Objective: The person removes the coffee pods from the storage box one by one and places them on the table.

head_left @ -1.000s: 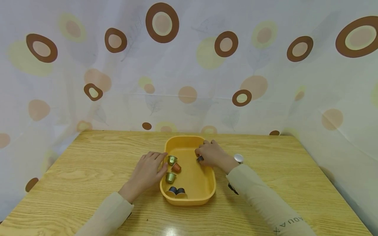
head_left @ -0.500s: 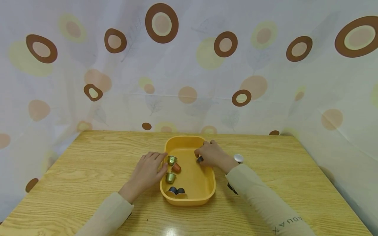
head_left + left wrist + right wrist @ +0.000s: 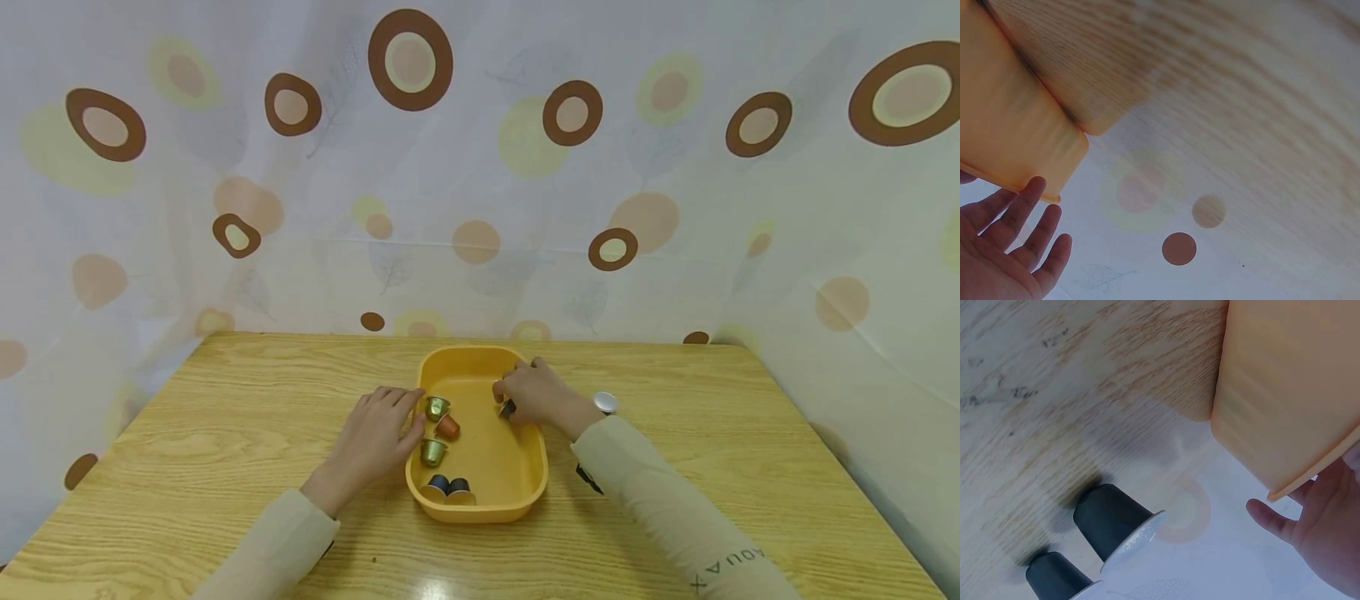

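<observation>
A yellow plastic tray (image 3: pixel 486 515) sits on the wooden table. My right hand (image 3: pixel 540 393) reaches over its right wall and pinches a dark coffee capsule (image 3: pixel 507 408) inside; the right wrist view hides those fingertips behind the tray wall. On the left rim rests my left hand (image 3: pixel 382 427), its fingers loosely extended, as the fingers (image 3: pixel 1017 219) in the left wrist view also show. Along the tray's left side lie a green capsule (image 3: pixel 437 407), an orange capsule (image 3: pixel 448 427) and a gold-green capsule (image 3: pixel 432 452). Two dark capsules (image 3: pixel 459 486) stand at the near end.
Right of the tray, behind my right forearm, stands a capsule with a silver lid (image 3: pixel 606 402). The right wrist view shows two dark capsules there, a larger one (image 3: pixel 1113 519) and another (image 3: pixel 1057 576). A patterned cloth (image 3: pixel 480 283) hangs behind the table.
The dark capsule in my right hand has turned slightly between the fingers. My left hand and the other capsules have stayed where they were.
</observation>
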